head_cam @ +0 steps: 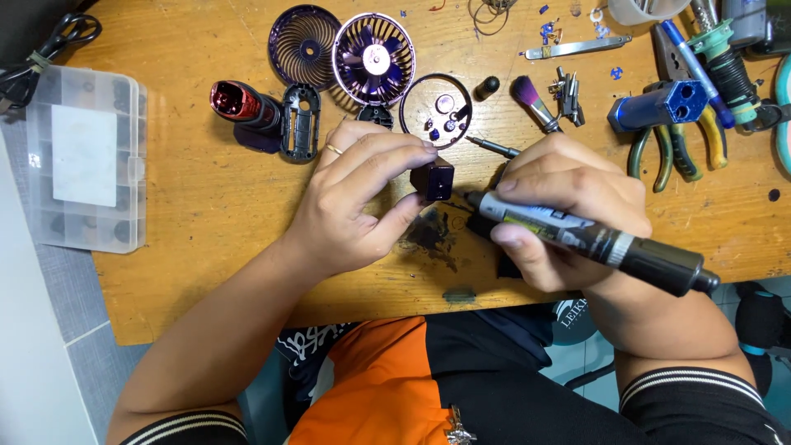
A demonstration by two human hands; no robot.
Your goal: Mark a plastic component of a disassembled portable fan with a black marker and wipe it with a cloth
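Observation:
My left hand (pixel 354 202) pinches a small dark purple block-shaped part (pixel 432 180) between fingertips and thumb, just above the wooden table (pixel 206 214). A ring sits on one finger. My right hand (pixel 568 210) grips a thick black and grey marker (pixel 593 239), its tip pointing left and almost touching the small part. Behind the hands lie pieces of a purple hand fan: a fan head with blades (pixel 374 59), a round grille (pixel 303 45), a loose ring with tiny parts inside it (pixel 435 109), a red-ended handle (pixel 243 105) and a black shell half (pixel 300 124).
A clear plastic compartment box (pixel 82 156) sits at the table's left edge. At the back right lie green-and-yellow pliers (pixel 684 148), a blue tool (pixel 659 105), a small brush (pixel 534 100), tweezers (pixel 577 48) and a screwdriver bit (pixel 494 148). Dark ink stains (pixel 432 239) mark the wood.

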